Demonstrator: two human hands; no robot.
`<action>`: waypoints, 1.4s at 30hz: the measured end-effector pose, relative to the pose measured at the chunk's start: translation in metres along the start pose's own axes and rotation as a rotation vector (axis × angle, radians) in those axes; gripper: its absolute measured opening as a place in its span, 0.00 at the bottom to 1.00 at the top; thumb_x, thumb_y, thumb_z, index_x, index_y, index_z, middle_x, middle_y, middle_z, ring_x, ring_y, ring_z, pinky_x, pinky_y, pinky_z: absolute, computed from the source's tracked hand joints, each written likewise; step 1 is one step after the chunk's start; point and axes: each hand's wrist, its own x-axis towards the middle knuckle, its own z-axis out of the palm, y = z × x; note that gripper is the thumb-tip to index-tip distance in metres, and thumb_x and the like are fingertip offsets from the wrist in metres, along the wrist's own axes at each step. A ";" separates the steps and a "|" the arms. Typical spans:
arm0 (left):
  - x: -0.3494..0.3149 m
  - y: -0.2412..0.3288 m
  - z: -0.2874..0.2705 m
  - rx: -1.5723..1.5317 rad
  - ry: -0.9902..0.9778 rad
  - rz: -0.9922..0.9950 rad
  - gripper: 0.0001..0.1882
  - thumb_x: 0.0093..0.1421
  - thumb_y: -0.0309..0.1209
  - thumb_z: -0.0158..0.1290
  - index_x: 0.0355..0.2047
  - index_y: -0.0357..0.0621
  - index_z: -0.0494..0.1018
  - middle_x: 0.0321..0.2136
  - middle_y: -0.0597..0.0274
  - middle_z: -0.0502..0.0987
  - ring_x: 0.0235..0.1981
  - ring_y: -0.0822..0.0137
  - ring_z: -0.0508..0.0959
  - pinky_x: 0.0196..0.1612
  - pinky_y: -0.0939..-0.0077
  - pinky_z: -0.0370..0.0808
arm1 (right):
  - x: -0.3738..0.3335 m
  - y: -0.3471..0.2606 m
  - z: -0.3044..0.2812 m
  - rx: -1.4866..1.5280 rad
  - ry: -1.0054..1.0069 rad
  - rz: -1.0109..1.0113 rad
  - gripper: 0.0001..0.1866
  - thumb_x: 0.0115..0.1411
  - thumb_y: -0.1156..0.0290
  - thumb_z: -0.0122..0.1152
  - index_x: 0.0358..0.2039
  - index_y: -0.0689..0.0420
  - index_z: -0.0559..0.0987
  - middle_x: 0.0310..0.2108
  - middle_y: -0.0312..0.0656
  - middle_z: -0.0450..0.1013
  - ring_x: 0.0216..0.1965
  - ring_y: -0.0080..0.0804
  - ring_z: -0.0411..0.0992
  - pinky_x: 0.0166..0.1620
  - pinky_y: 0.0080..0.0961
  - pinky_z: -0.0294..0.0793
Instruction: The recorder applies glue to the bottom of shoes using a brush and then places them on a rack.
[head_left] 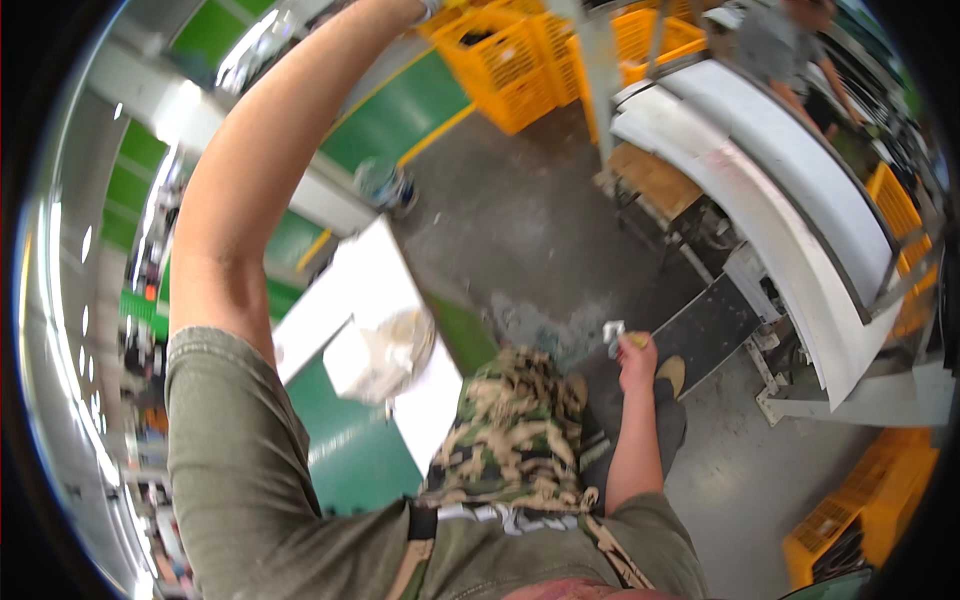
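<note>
My right hand (637, 362) is closed, held out low in front of me beside my camouflage apron (510, 430). Between its fingers is a small silvery-white piece (613, 333), too blurred to name. Something yellowish shows at the fingertips too; I cannot make out whether it is part of the same piece. Stretched far up and forward, my left arm (240, 190) leaves the picture at the top edge. Only a pale band shows near that wrist, and the left hand itself lies outside the frame.
Yellow crates (500, 75) stand ahead, more (850, 510) at lower right. A white bench (385, 265) with a whitish bag (380, 355) is at left. A curved white worktop (740, 190), wooden stool (655, 180) and dark board (705, 325) fill the right; another person (775, 45) stands beyond.
</note>
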 end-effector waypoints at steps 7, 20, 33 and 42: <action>-0.431 -0.027 -0.148 0.528 -0.382 -0.614 0.26 0.61 0.46 0.60 0.56 0.48 0.76 0.48 0.54 0.81 0.47 0.60 0.82 0.52 0.69 0.77 | 0.004 -0.002 -0.040 0.046 -0.045 0.096 0.04 0.63 0.73 0.63 0.36 0.54 0.77 0.31 0.37 0.75 0.29 0.26 0.73 0.32 0.29 0.74; -1.111 0.188 -0.128 0.618 -0.539 -2.036 0.32 0.59 0.63 0.50 0.30 0.43 0.83 0.34 0.51 0.84 0.36 0.53 0.84 0.35 0.61 0.79 | -0.059 0.012 -0.012 -0.075 0.030 0.249 0.05 0.65 0.69 0.58 0.40 0.54 0.76 0.35 0.40 0.76 0.32 0.34 0.76 0.30 0.34 0.77; -1.098 0.060 -0.095 0.630 -0.760 -1.892 0.39 0.55 0.65 0.54 0.50 0.42 0.77 0.47 0.47 0.80 0.48 0.53 0.81 0.49 0.62 0.77 | -0.087 0.002 0.101 -0.130 -0.108 0.174 0.05 0.61 0.71 0.65 0.35 0.49 0.76 0.30 0.34 0.77 0.30 0.28 0.76 0.34 0.35 0.74; -1.023 0.090 -0.099 0.409 -0.459 -2.072 0.37 0.40 0.52 0.70 0.45 0.39 0.80 0.46 0.45 0.81 0.49 0.51 0.81 0.52 0.61 0.78 | -0.079 0.039 0.215 -0.364 -0.302 0.119 0.05 0.62 0.77 0.60 0.36 0.54 0.74 0.30 0.37 0.75 0.31 0.27 0.76 0.31 0.27 0.76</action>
